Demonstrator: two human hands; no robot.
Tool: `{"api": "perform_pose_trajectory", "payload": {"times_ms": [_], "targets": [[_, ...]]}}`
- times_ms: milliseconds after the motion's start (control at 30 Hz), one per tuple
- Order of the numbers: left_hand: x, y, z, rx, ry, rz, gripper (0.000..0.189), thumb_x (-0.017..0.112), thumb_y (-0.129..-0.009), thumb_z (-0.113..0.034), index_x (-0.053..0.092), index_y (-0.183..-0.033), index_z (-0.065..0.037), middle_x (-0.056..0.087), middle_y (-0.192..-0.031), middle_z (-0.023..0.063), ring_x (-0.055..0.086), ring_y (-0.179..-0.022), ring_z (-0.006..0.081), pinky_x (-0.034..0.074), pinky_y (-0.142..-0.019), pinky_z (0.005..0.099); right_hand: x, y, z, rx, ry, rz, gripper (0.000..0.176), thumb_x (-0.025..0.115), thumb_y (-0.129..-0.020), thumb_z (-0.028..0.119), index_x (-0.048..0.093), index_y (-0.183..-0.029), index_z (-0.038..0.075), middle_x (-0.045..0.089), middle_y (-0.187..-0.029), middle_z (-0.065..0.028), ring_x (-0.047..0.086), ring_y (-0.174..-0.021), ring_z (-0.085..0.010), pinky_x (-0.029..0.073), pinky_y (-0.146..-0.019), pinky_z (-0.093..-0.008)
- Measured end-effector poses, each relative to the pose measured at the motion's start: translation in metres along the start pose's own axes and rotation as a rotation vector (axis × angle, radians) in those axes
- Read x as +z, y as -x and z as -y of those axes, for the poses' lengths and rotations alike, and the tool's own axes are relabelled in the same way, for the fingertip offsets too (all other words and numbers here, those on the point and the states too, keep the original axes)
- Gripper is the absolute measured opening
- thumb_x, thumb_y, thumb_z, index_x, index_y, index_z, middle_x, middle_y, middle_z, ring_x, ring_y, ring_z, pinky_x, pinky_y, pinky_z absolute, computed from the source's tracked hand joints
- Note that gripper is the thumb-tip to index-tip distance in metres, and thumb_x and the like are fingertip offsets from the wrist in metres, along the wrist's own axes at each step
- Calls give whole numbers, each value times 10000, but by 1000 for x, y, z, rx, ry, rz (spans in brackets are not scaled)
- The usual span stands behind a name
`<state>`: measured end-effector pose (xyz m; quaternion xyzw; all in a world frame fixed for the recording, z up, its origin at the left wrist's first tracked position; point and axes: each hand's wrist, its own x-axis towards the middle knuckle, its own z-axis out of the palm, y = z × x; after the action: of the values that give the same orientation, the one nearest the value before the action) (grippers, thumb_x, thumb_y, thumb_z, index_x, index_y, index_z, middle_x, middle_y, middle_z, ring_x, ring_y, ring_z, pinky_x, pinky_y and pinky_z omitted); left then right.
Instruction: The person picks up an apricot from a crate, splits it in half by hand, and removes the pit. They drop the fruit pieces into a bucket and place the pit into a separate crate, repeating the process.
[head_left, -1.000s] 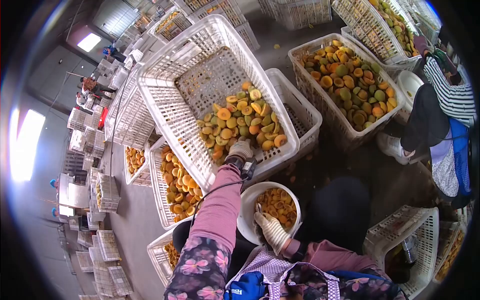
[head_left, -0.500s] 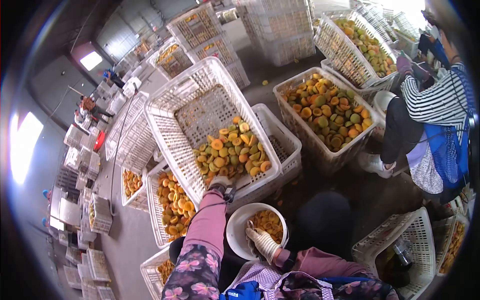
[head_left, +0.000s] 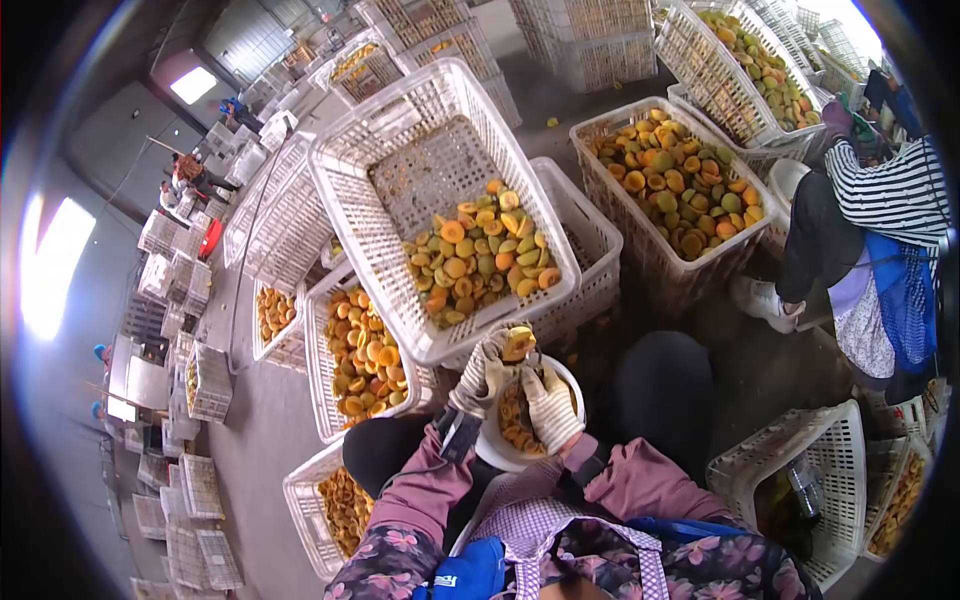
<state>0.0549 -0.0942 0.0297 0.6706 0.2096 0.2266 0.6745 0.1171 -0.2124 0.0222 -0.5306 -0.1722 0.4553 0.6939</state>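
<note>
Both my hands wear pale gloves and meet just over a white bucket between my knees. In my left hand is a yellow-orange peach half, cut side showing. My right hand is closed close beside it, around a small metal tool mostly hidden by the fingers. Cut orange fruit pieces lie inside the bucket. Directly ahead, a tilted white crate rests on another crate, with halved peaches gathered in its near end.
Crates of halved fruit stand at my left and ahead right. A person in a striped top sits at the right. Near my right knee, a tilted crate holds a plastic bottle. Stacked crates rise behind.
My left hand has come out of the tilted crate to the bucket with a peach half. My right hand has risen from inside the bucket to meet it. The view has shifted slightly.
</note>
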Motion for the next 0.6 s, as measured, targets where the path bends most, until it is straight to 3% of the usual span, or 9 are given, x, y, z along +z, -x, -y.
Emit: {"api": "perform_pose_trajectory", "payload": {"times_ms": [33, 100, 133, 167, 233, 267, 400, 467, 600], "targets": [[2, 11, 2, 48, -71, 18, 317, 515, -899, -187, 491, -1162, -13, 557, -1059, 45, 522, -1021, 136, 401, -918, 271, -1, 3, 0, -57, 116, 22, 415, 495, -889, 359, 492, -1149, 35, 588, -844, -116, 567, -732, -243, 464, -626, -330], [20, 32, 4, -64, 289, -200, 332, 367, -970, -250, 494, -1155, -5, 556, -1076, 51, 520, -1008, 129, 397, -914, 260, -8, 0, -20, -130, 385, 94, 445, 460, -893, 372, 473, -1167, 22, 591, -953, -255, 569, -886, -398, 457, -723, -417], [35, 39, -1, 205, -221, -304, 434, 287, -988, -344, 531, -1101, -3, 580, -1031, 50, 535, -945, 118, 416, -867, 244, -7, 2, -23, -133, 371, 105, 441, 457, -893, 373, 480, -1156, 19, 592, -949, -260, 567, -893, -402, 453, -728, -422], [33, 42, 6, 201, -219, -312, 434, 287, -988, -344, 531, -1101, -3, 580, -1031, 50, 535, -945, 118, 416, -867, 244, -7, 4, -26, -138, 356, 116, 437, 455, -894, 374, 487, -1145, 17, 593, -946, -265, 565, -899, -407, 449, -734, -427], [30, 39, 13, -145, 336, -479, 488, 302, -972, -416, 569, -1031, -12, 603, -952, 39, 554, -869, 125, 433, -816, 242, -6, 9, -19, -115, 411, 121, 427, 456, -894, 370, 494, -1129, 16, 595, -934, -264, 566, -891, -410, 449, -730, -430], [32, 40, 17, -130, 365, -532, 488, 364, -947, -453, 586, -980, -20, 609, -876, 28, 559, -810, 124, 441, -771, 242, -7, 11, -17, -95, 462, 118, 417, 456, -894, 366, 502, -1112, 14, 597, -923, -263, 567, -883, -414, 448, -725, -434], [48, 46, -7, -142, 487, -523, 361, 374, -963, -384, 552, -990, -70, 574, -907, 24, 526, -842, 106, 434, -773, 246, -8, 13, -22, -118, 543, 107, 416, 464, -889, 372, 505, -1088, 9, 596, -900, -266, 568, -870, -420, 449, -713, -438], [52, 48, -10, -88, 330, -547, 374, 379, -959, -388, 558, -965, -60, 574, -885, 22, 524, -831, 100, 431, -762, 242, -9, 13, -27, -49, 562, 131, 311, 472, -923, 221, 499, -1142, 1, 591, -993, -137, 556, -883, -235, 457, -754, -306], [45, 50, -1, -93, 291, -563, 394, 389, -951, -403, 561, -950, -49, 579, -878, 25, 527, -806, 101, 433, -744, 241, -10, 17, -22, 171, 98, 306, 291, 482, -932, 248, 516, -1125, 34, 570, -940, -31, 519, -833, -118, 451, -727, -238]]}}
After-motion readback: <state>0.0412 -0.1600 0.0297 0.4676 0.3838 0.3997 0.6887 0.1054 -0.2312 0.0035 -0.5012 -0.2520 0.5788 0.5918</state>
